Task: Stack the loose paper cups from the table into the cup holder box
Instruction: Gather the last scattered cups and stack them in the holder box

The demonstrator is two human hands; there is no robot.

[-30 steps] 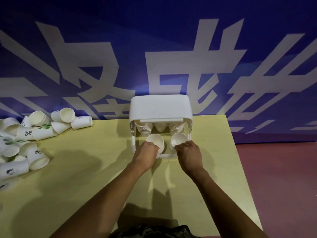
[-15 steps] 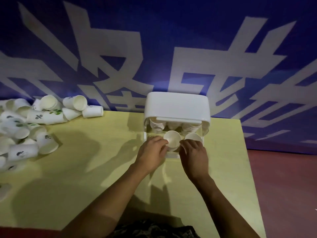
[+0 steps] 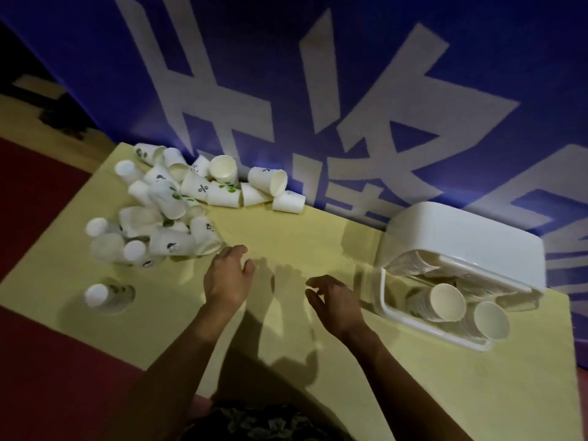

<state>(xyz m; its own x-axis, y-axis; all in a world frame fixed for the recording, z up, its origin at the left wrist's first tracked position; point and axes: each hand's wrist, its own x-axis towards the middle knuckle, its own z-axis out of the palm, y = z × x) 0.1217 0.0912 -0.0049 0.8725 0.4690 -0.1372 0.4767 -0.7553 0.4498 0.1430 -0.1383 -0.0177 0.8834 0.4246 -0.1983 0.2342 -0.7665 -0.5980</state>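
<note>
Both hands are empty, fingers loosely spread: the left hand [image 3: 227,275] near the pile of loose cups [image 3: 178,205] at ten o'clock, the right hand [image 3: 334,302] mid-surface. The cup holder box [image 3: 461,237] sits at three o'clock. Best to take the nearest cup by its wall without crushing the rim.

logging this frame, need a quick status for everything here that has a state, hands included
left hand: empty, fingers relaxed, next to the pile
right hand: empty, fingers loosely curled, above the table
cup holder box: open at the front, cup stacks lying inside
loose paper cups: heaped on the table, most on their sides
single cup: apart from the pile, base showing
</note>
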